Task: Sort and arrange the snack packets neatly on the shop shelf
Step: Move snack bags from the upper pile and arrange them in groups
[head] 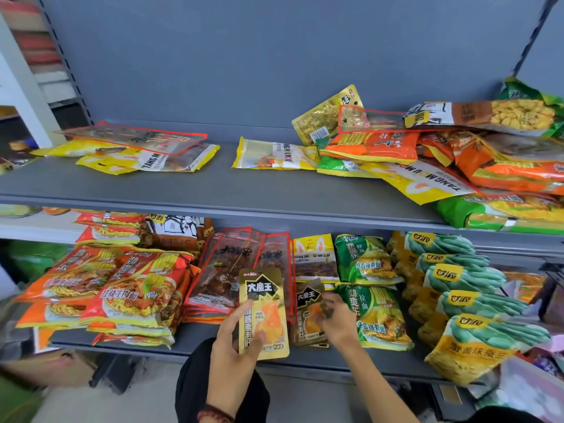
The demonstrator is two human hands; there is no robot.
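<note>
Head view: the left hand (235, 340) grips a gold packet (264, 312) upright, just left of a second gold packet (309, 312), which the right hand (338, 320) pinches on the lower shelf (305, 360).

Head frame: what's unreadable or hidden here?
Head view only:
- front gold packet: left hand covers its lower print.
- second gold packet: right hand gripping it hides its right side.
- lower shelf back rows: under the upper shelf.
- mixed pile: cut by right edge.
</note>
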